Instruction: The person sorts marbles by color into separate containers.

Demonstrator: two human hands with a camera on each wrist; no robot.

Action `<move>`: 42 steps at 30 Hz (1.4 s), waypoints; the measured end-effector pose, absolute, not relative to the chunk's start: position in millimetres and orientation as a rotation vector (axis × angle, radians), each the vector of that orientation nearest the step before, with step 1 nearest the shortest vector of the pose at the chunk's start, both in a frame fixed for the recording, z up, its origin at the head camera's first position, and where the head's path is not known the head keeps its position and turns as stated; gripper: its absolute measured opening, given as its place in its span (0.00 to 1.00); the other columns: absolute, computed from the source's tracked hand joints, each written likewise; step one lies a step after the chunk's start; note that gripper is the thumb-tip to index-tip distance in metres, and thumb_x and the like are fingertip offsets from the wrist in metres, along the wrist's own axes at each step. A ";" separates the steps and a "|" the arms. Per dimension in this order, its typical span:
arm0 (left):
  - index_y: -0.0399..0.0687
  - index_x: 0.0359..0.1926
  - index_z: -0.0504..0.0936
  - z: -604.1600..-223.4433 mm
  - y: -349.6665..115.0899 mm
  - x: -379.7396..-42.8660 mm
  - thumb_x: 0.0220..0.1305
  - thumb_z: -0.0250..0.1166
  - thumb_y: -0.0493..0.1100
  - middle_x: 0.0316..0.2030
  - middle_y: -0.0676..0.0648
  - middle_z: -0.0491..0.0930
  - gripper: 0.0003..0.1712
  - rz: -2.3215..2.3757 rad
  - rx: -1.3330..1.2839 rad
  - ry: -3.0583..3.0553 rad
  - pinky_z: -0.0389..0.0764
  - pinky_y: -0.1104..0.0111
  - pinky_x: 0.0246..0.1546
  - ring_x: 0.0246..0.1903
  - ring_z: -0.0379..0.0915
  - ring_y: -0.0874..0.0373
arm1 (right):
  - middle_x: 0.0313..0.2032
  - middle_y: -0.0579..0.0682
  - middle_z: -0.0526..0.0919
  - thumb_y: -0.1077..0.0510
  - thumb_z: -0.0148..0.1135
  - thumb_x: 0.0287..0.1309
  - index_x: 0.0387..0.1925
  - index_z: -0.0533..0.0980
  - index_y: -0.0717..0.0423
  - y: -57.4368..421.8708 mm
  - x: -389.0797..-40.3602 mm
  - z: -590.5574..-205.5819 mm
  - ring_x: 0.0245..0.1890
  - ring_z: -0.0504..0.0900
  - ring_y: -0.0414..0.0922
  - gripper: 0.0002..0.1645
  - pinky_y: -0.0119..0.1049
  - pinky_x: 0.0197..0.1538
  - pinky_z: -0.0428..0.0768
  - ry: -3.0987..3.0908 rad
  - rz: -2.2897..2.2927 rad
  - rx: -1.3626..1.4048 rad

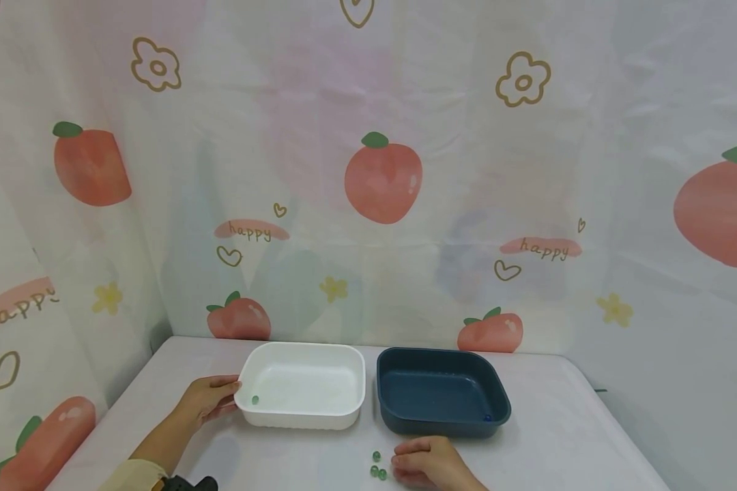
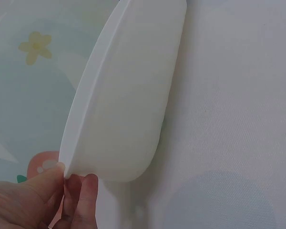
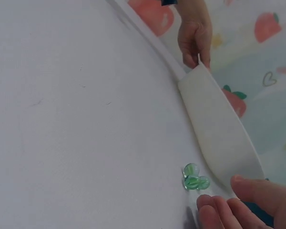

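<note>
My left hand [image 1: 207,399] pinches the left rim of a white rectangular basin [image 1: 301,421]; the left wrist view shows the thumb [image 2: 47,179] on the rim and fingers beneath it. Inside this basin lies one green marble [image 1: 255,400]. Three green glass marbles [image 3: 192,182] sit close together on the table, in front of the gap between the basins. Just right of them is my right hand [image 1: 432,464], its fingers loosely bent and thumb apart, with nothing visible between them. A dark blue basin [image 1: 445,427] stands behind that hand, with a blue marble [image 1: 488,417] in its right front corner.
A white cloth covers the table [image 1: 295,464]. Behind it and at the sides hangs a curtain [image 1: 393,286] printed with fruit, flowers and the word happy. The two basins stand side by side near the back edge, a narrow gap between them.
</note>
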State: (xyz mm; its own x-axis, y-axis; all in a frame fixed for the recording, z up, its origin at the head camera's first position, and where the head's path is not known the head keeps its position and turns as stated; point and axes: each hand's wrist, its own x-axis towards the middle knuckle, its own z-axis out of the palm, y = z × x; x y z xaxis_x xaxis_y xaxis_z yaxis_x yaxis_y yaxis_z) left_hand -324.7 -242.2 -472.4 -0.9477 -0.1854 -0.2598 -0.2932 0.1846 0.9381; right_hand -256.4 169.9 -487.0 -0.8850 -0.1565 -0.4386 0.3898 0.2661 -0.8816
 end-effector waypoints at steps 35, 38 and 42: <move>0.20 0.60 0.69 -471.5 -243.8 -325.1 0.67 0.63 0.36 0.40 0.38 0.85 0.27 1.981 -0.422 2.297 0.88 0.62 0.37 0.32 0.84 0.58 | 0.24 0.49 0.86 0.65 0.76 0.46 0.32 0.82 0.64 151.3 -255.6 -499.7 0.25 0.84 0.40 0.11 0.34 0.29 0.87 2.392 -1.580 0.138; 0.19 0.60 0.69 -471.8 -243.8 -325.0 0.67 0.63 0.36 0.39 0.40 0.85 0.27 1.982 -0.421 2.291 0.88 0.62 0.37 0.32 0.84 0.58 | 0.23 0.49 0.85 0.66 0.76 0.46 0.32 0.82 0.65 151.0 -254.9 -499.3 0.24 0.84 0.40 0.10 0.34 0.29 0.87 2.395 -1.587 0.124; 0.19 0.60 0.68 -472.7 -244.1 -324.7 0.67 0.63 0.35 0.36 0.43 0.86 0.28 1.995 -0.422 2.269 0.88 0.63 0.36 0.31 0.84 0.59 | 0.23 0.49 0.85 0.67 0.75 0.46 0.32 0.82 0.65 151.1 -254.0 -498.8 0.24 0.84 0.40 0.10 0.34 0.29 0.86 2.402 -1.587 0.107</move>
